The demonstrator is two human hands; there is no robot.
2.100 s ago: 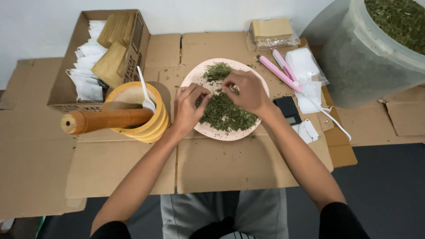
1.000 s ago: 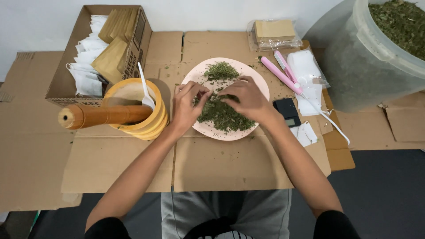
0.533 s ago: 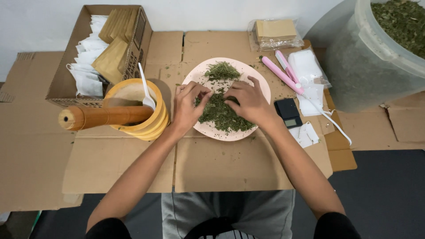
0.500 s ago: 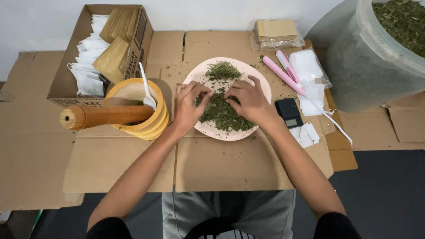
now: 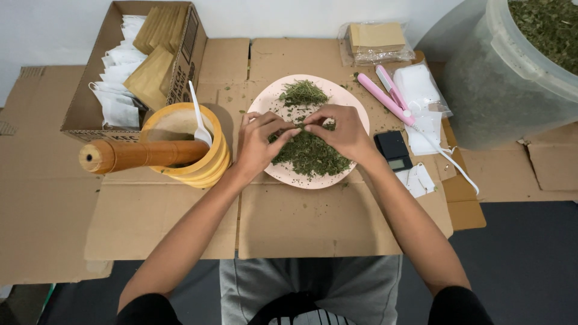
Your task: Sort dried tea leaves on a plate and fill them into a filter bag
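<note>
A pink plate (image 5: 346,99) lies on flattened cardboard and carries two heaps of dried green leaves: a big pile (image 5: 313,156) near me and a smaller pile (image 5: 302,92) at the far rim. My left hand (image 5: 259,143) and my right hand (image 5: 343,131) meet above the big pile, fingertips pinched together on a small sprig of the leaves (image 5: 300,126) between them.
A yellow mortar (image 5: 205,168) with a wooden pestle (image 5: 138,155) and a white spoon (image 5: 197,115) stands at left. Behind it is a cardboard box (image 5: 84,111) of paper bags. At right lie a pink sealer (image 5: 385,96), a small black scale (image 5: 392,149), and a large leaf-filled tub (image 5: 512,78).
Both hands rose slightly off the big pile and drew their fingertips together, pinching a bit of leaf between them. The right hand's fingers curled in.
</note>
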